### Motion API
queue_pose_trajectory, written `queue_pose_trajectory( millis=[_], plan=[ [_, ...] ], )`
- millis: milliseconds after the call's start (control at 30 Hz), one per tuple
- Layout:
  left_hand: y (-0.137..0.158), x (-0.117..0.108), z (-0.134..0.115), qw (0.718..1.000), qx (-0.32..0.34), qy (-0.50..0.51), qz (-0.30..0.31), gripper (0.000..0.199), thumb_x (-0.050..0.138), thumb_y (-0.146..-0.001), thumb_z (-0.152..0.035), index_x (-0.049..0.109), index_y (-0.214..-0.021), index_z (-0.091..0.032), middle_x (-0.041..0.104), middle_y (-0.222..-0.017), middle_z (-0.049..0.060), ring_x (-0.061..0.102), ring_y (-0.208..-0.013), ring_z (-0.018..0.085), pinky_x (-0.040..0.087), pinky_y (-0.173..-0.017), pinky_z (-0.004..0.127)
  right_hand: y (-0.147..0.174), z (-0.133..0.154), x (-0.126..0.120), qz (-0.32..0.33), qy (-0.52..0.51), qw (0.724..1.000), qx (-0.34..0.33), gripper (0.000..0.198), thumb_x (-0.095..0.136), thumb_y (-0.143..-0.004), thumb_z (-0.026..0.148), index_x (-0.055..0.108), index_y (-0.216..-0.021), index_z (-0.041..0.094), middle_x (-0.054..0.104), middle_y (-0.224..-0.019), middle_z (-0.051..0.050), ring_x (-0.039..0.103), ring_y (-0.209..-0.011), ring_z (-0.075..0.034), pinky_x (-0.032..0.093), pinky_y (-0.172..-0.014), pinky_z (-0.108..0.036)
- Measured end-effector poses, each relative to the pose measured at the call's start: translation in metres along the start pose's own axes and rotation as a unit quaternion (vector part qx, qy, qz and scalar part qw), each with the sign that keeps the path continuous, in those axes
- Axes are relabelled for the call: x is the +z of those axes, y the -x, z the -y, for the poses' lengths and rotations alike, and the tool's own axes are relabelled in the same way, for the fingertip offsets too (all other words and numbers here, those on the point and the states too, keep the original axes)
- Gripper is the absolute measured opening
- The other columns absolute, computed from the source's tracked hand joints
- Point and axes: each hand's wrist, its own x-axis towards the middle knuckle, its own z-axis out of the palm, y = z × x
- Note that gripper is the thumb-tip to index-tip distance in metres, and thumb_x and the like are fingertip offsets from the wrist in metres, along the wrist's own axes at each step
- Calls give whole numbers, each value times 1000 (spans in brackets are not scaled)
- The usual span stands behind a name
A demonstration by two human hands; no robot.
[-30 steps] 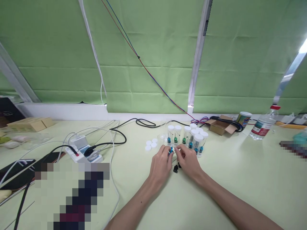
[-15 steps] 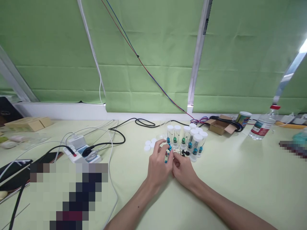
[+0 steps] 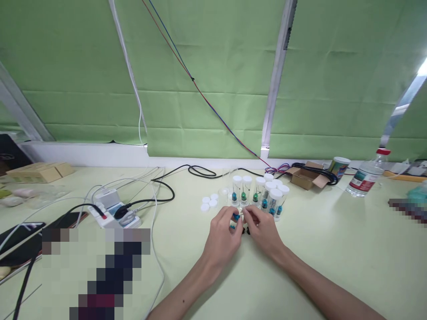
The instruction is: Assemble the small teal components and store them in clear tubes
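My left hand [image 3: 223, 231] is closed in a pinch on a small blue part with thin wire leads [image 3: 236, 217]. Close against it, my right hand [image 3: 262, 224] pinches with thumb and forefinger at the thin lead beside that part; the very tips are too small to make out. Beneath the fingers lie another blue part [image 3: 232, 227] and small black pieces [image 3: 248, 230], mostly hidden. Just beyond my hands stand several clear tubes with white caps [image 3: 247, 179], holding blue or green parts with wires.
Loose white caps [image 3: 210, 202] lie left of the tubes. Behind them are black cable [image 3: 203, 171] and an open cardboard box [image 3: 302, 178]. A water bottle [image 3: 367, 175] and a printed can [image 3: 339, 168] stand right. At left are a power strip [image 3: 125, 215] and white cords.
My left hand has lowered the blue part slightly toward the table. My right hand has moved up and right, its fingers now at the lead.
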Motion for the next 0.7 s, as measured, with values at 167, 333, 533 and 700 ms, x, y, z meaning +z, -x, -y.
queue_pose_trajectory(
  millis=[167,333,533,700],
  plan=[
    [9,2,16,1000,11,-4,28,17,44,-92,-17,59,-96,-22,60,-99,4,58,-82,14,51,-68,25,-6,-11,-1,-1,59,998,-28,21,45,-93,25,65,-94,19,71,-83,-6,63,-68,-20,47,-65,-30],
    [9,4,22,999,8,-26,44,15,46,-90,-17,60,-87,-20,59,-90,4,55,-73,14,48,-68,27,-7,-19,4,46,106,993,-28,29,45,-89,15,65,-110,15,71,-107,-12,67,-93,-25,50,-82,-36],
    [6,2,27,998,15,-44,50,14,47,-91,-21,60,-86,-20,59,-89,3,53,-66,13,46,-63,27,-5,-19,7,90,160,983,8,34,44,-88,12,61,-118,13,68,-115,-14,63,-106,-27,49,-86,-35],
    [8,-2,29,999,5,-25,47,17,46,-93,-28,62,-94,-21,59,-95,4,55,-65,12,46,-59,26,-5,-14,3,101,190,976,43,39,45,-89,14,55,-127,13,67,-117,-13,61,-109,-26,46,-89,-34]
  ],
)
